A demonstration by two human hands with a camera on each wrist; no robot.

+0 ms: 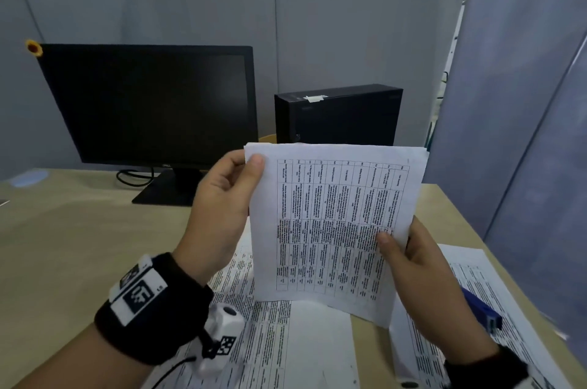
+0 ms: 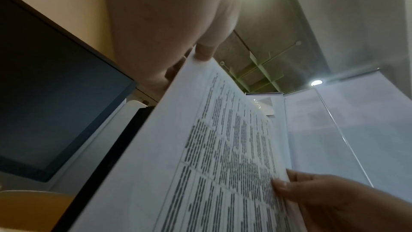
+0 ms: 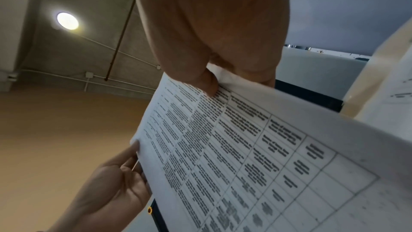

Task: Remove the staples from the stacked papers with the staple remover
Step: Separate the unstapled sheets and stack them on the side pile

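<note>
Fingers (image 1: 255, 163) of both hands pinch one stapled set of papers (image 1: 333, 223), held upright above the bench (image 1: 79, 230).

The left hand (image 1: 222, 204) grips its upper left corner, thumb in front; the right hand (image 1: 419, 264) holds the lower right edge, thumb pressed on the printed table. More printed sheets (image 1: 286, 350) lie flat beneath. A blue tool (image 1: 482, 312) rests on them by the right wrist. A dark monitor (image 1: 152, 103) stands behind.
</note>
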